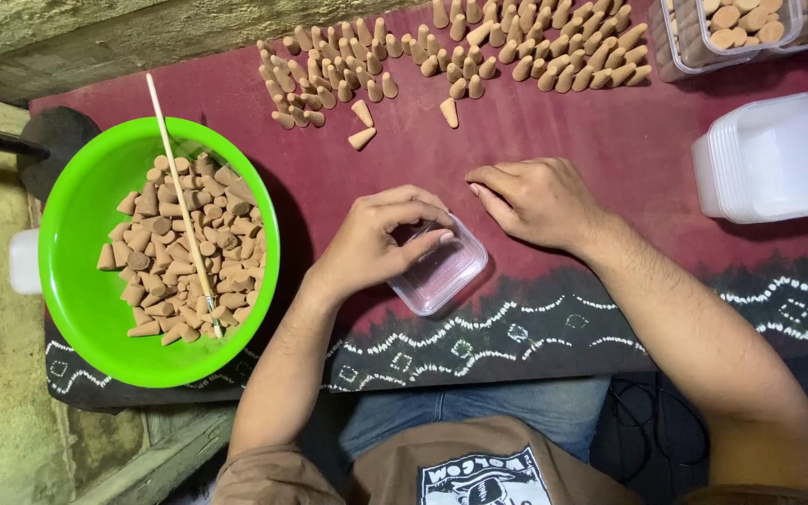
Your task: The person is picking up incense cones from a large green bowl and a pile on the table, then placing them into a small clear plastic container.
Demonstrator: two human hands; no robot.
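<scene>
A small clear square plastic container [440, 271] sits near the front edge of the maroon patterned cloth [563, 140] that covers the tabletop, roughly midway along that edge. The left hand [381, 238] rests over the container's rear left corner, fingers curled and closed on its rim, the thumb reaching across the top. The right hand [530, 198] lies just behind and to the right of the container, palm down on the cloth, fingers loosely bent and together, holding nothing that can be seen.

Toward the left edge stands a bright green round plastic bowl [77, 234] heaped with tan clay-coloured cones [184, 252]; a thin pale wooden stick [182, 201] lies slanted across the heap and over the bowl's rear rim. Along the rear edge, more tan cones stand upright in rows [479, 51], with a few tipped over in front of them [362, 131]. At the rear right corner, clear containers already packed with cones [731, 28] are partly cut off by the frame. Near the right edge, in front of them, sits a stack of empty translucent square containers [773, 159], well apart from both hands.
</scene>
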